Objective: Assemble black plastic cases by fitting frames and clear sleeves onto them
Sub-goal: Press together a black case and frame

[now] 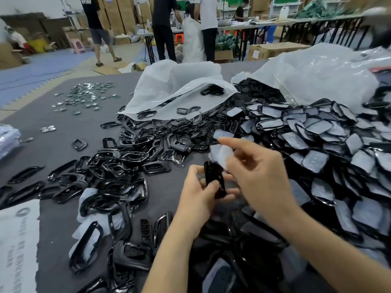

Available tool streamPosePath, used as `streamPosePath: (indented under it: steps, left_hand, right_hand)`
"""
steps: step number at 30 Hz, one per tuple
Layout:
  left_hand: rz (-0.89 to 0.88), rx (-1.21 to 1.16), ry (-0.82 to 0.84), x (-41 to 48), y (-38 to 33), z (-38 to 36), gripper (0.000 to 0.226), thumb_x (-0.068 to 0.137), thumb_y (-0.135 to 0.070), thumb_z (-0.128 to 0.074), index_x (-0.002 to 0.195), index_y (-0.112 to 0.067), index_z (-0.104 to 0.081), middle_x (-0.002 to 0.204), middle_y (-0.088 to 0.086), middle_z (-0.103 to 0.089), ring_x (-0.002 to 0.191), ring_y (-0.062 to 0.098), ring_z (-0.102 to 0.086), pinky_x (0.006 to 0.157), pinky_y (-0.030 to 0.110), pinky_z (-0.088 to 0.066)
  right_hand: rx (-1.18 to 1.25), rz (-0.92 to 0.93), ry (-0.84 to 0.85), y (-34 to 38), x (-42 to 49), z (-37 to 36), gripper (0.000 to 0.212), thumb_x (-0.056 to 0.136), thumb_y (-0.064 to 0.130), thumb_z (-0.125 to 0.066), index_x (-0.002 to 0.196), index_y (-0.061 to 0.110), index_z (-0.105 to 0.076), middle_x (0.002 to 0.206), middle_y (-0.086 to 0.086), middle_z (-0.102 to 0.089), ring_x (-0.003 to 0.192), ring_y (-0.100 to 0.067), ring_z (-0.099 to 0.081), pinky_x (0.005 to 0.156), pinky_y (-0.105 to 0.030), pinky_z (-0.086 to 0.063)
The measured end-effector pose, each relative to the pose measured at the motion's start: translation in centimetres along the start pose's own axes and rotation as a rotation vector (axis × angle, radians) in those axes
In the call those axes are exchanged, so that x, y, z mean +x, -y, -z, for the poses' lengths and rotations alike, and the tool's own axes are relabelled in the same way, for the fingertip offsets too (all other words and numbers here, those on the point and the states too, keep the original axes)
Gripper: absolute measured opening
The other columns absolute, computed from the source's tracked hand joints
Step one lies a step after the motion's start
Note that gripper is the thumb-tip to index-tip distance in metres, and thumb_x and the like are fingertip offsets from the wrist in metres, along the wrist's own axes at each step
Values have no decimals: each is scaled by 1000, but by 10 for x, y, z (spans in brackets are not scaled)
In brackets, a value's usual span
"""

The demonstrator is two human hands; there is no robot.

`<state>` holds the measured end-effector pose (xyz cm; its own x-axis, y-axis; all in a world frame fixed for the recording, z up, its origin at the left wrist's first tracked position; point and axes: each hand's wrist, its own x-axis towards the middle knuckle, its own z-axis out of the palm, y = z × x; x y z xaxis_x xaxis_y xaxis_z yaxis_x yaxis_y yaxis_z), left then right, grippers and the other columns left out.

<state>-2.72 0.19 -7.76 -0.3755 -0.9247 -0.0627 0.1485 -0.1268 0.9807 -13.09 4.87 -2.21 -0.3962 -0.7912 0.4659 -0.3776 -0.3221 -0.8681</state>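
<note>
Left hand grips black case upright | right hand pinches sleeve

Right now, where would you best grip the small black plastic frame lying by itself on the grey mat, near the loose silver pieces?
Probably pinch one side rail of the small black plastic frame, a finger through its open middle. Come from above on its left: it lies flat, clear of the heap of black frames, grey mat showing there.
</note>
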Motion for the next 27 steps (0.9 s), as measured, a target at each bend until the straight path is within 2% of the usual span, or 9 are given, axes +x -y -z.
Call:
streamPosePath:
  steps: [2,5,9,11,15,18,21,23,27]
  left_hand:
    - [18,-14,70,3,0,-6,23,96,10,-40,100,-12,-44,91,10,-74,72,29,-73,59,29,-57]
    - [4,-35,110,2,-1,-17,20,95,11,-41,103,-7,-44,94,9,-75,70,30,-72,59,29,-57]
    - [-5,-126,112,-2,-4,-17,23,93,13,-42,104,-4,-52,101,7,-74,70,27,-71,60,31,-57]
    - [8,-177,129,-2,-8,-16,24,93,12,-41,104,-5,-54,108,8,-73,70,26,-71,60,29,-56]
    - [39,-214,178,-4,-9,-17,24,94,11,-41,103,-6,-55,106,8,-73,73,28,-72,60,28,-57]
    - [37,-215,215,-5,-9,-19,24,95,11,-39,107,-5,-53,106,8,-73,74,29,-73,60,28,-57]
    - [37,-218,233,-6,-11,-17,24,95,10,-40,107,-5,-53,105,5,-73,72,26,-73,60,26,-57]
    - [38,-218,236,-7,-11,-17,24,95,10,-41,107,-6,-55,105,5,-74,74,28,-73,60,26,-57]
    - [33,-214,242,-8,-11,-16,24,95,10,-41,107,-7,-55,102,7,-74,76,31,-73,60,26,-57]
  right_hand:
    - [104,-167,-12,-13,5,26,28,87,1,-56,97,20,-73,56,12,-48,57,-10,-53,60,-24,-55]
    - [111,-250,5,-28,-3,44,26,85,-6,-56,82,16,-70,61,2,-54,63,-22,-61,62,-33,-55]
    - [216,-306,92,-40,-15,40,17,86,9,-67,70,14,-63,80,-8,-72,64,-19,-67,60,-32,-58]
    - [117,-279,74,-43,-14,42,17,82,20,-71,70,14,-61,81,-6,-72,64,-13,-67,59,-27,-56]
    - [35,-288,52,-44,-13,44,18,77,33,-70,71,19,-60,85,-6,-71,75,-26,-68,68,-44,-58]
    - [25,-283,22,-47,-11,46,17,78,21,-71,83,26,-56,76,0,-65,66,-12,-63,60,-27,-53]
    - [65,-305,13,-49,-11,46,24,81,14,-71,97,28,-60,74,-4,-62,60,-5,-61,56,-15,-47]
    - [80,-297,16,-47,-10,45,20,83,12,-69,96,27,-65,72,-7,-62,57,-3,-59,54,-13,-46]
    - [68,-269,22,-46,-11,45,11,85,12,-67,86,23,-69,77,-14,-68,62,-9,-59,60,-17,-49]
